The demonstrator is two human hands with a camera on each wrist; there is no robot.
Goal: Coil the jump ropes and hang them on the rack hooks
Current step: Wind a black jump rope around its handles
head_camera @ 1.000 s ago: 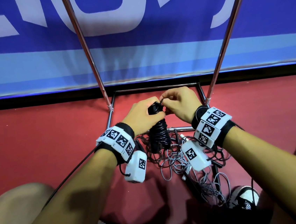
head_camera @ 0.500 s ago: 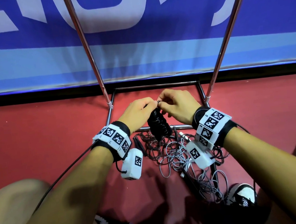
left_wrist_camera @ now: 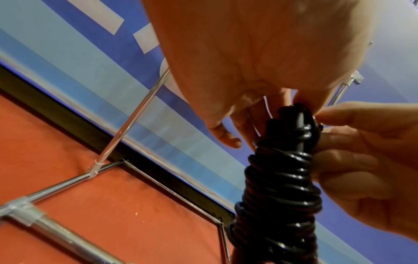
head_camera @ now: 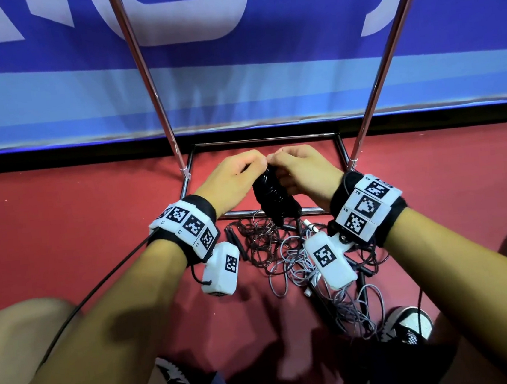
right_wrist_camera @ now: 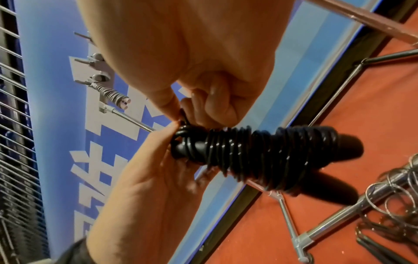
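Black jump rope bundle (head_camera: 273, 200), cord wound tight round its handles, sits mid-frame in the head view, gripped by left hand (head_camera: 232, 183); right hand (head_camera: 303, 174) pinches the loose cord end at its top. Step judged: tucking off the coil. Next: lift to silver rack hooks (right_wrist_camera: 90, 62), upper left of the right wrist view. Chrome rack uprights (head_camera: 145, 78) flank the hands; tangled grey and black ropes (head_camera: 300, 259) lie below.

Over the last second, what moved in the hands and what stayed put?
Both hands, the left hand and right hand, carried the black coiled jump rope slightly away from the body, toward the rack base; their fingertips closed together over its top end. Neither let go. The tangled ropes on the floor stayed put.
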